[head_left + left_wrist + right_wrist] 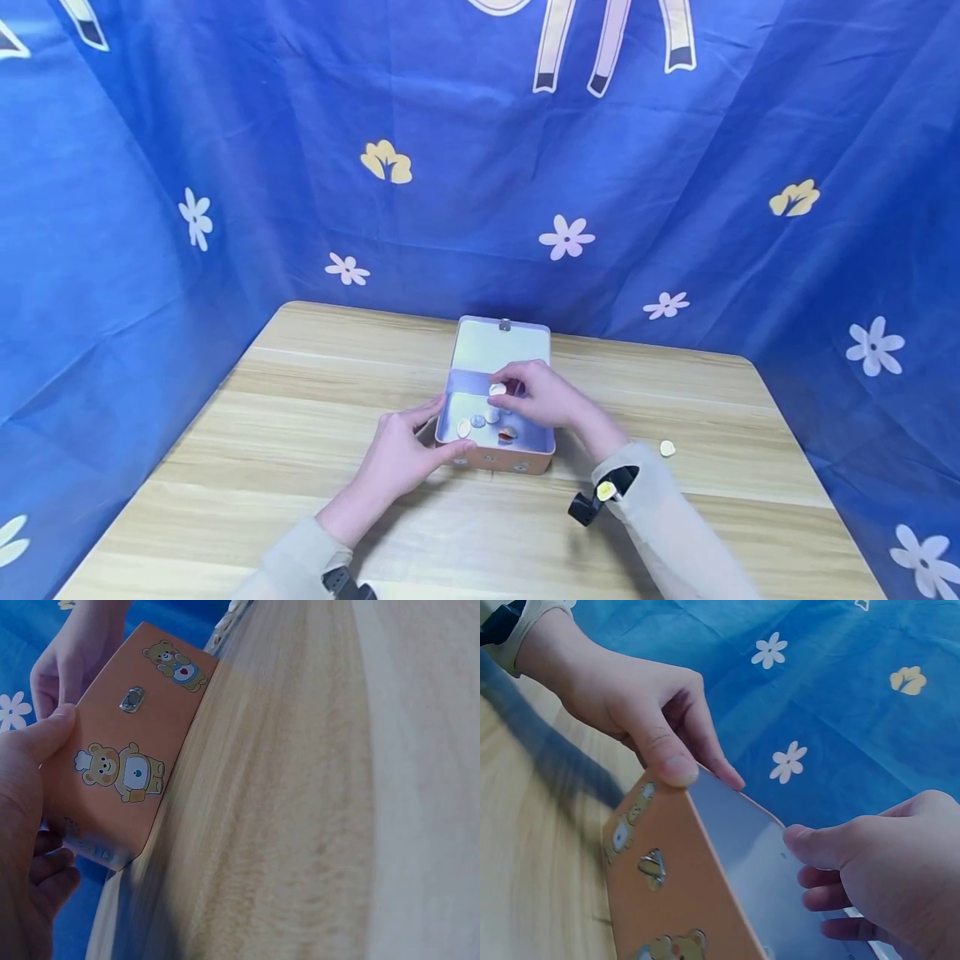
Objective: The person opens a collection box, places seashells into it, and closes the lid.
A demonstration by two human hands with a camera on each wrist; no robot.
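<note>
An orange tin box [112, 742] with bear pictures and a metal clasp stands on the table with its lid [501, 346] raised at the back. Its left near corner is held by my left hand [397, 450], thumb at the front rim and fingers along the left side. Over the inside of the box, my right hand [543, 396] pinches a small whitish, shell-like piece [497, 389] between thumb and finger. Several similar pieces lie on the box floor below, among them a pale one [464, 428] and a reddish-brown and white one [507, 434].
One more whitish piece [667, 448] lies on the wooden table [300, 417] to the right of the box, beyond my right forearm. A blue curtain [465, 233] with flower prints surrounds the table at the back and both sides.
</note>
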